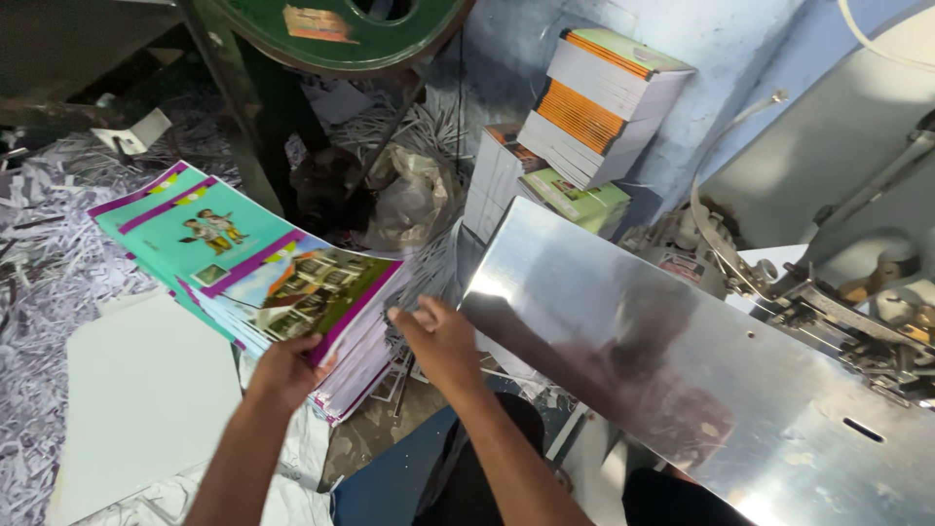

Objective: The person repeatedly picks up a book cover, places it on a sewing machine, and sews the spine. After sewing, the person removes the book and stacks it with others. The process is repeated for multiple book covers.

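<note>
Left hand (284, 370) clenched on fanned stack of booklets (282, 292), right hand (440, 341) loosely fingering its edge, grip released; slanted stack may slide into paper shreds (39, 282).

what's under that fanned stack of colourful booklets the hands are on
Beneath the booklets, white paper shreds and a white sheet show at the edges. Whatever lies directly under is covered.

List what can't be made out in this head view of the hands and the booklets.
- Left hand: fingertips hidden under the fanned booklets.
- Right hand: motion blur hides whether it grips the booklet edges.
- Lower booklets: covers hidden by those above.
- Green wheel: cut off by the top edge.
- Machine: cut off by the right edge.
</note>
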